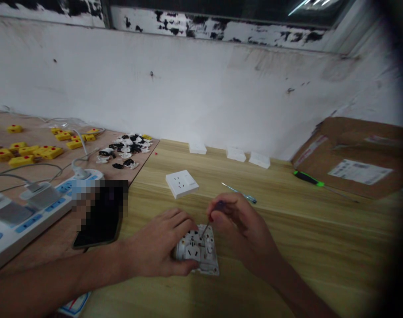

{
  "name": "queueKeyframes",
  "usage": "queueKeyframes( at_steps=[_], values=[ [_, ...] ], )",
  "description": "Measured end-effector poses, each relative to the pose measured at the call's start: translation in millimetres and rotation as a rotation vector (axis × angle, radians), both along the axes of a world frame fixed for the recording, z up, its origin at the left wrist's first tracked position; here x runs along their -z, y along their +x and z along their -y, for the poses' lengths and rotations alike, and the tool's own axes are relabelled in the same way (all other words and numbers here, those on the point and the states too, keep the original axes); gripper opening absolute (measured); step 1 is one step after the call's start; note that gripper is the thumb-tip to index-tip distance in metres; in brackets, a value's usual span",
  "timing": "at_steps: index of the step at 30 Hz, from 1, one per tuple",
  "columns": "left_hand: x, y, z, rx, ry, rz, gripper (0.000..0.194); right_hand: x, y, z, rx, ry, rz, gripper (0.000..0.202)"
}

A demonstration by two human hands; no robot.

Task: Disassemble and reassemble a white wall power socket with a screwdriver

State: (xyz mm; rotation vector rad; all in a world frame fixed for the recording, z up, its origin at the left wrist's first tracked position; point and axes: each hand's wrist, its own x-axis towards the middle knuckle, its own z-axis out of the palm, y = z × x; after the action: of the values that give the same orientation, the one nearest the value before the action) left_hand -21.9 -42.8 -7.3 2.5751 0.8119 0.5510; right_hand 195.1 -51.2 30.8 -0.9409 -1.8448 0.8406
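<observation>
An opened white socket unit (pixel 206 260) lies on the wooden table near the front, its inner parts showing. My left hand (pixel 165 243) grips its left side, fingers at the upper edge and thumb at the lower one. A small screwdriver (pixel 219 206) with a dark and red handle is pinched in my right hand (pixel 244 225); its thin shaft slants down to the socket's inner face. The exact spot under the tip is too small to tell. Behind the hands a white socket cover (pixel 182 183) rests on the table.
A clear-handled screwdriver (pixel 239 192) and a green-black one (pixel 309 179) lie behind and right, by a cardboard box (pixel 350 154). White blocks (pixel 235 153) line the wall. Leftward are a phone (pixel 100 216), a power strip (pixel 45 216), yellow pieces (pixel 36 151) and black-white parts (pixel 128 145).
</observation>
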Motion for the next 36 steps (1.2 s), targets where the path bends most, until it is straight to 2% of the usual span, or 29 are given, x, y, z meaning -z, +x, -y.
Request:
queueKeyframes(
  at_steps=[3,5,9,13,18,24,31,36],
  values=[
    [-0.1,0,0,0.0,0.0,-0.011,0.054,0.4,2,2,-0.1,-0.108,-0.054,0.022],
    [-1.0,1,1,-0.002,0.003,-0.016,0.053,0.9,2,4,-0.136,-0.136,-0.047,0.021],
    [-2.8,1,1,0.001,0.006,-0.028,0.053,2.2,0,6,-0.101,-0.1,0.001,0.01],
    [-1.7,0,0,-0.009,0.01,-0.021,0.054,-2.4,1,3,-0.092,-0.08,0.01,0.01],
    [-0.6,0,0,-0.006,0.004,-0.014,0.055,-8.1,6,2,-0.149,-0.129,-0.069,0.032],
    [-1.4,0,0,-0.002,0.007,-0.006,0.054,-3.3,5,4,-0.17,-0.048,-0.108,0.015],
    [-1.6,0,1,0.003,0.002,-0.014,0.054,-4.6,4,-1,-0.086,0.007,-0.045,0.006],
    [-1.8,1,1,0.001,-0.001,-0.016,0.053,-7.9,8,-1,-0.199,0.031,-0.027,0.024]
  ],
)
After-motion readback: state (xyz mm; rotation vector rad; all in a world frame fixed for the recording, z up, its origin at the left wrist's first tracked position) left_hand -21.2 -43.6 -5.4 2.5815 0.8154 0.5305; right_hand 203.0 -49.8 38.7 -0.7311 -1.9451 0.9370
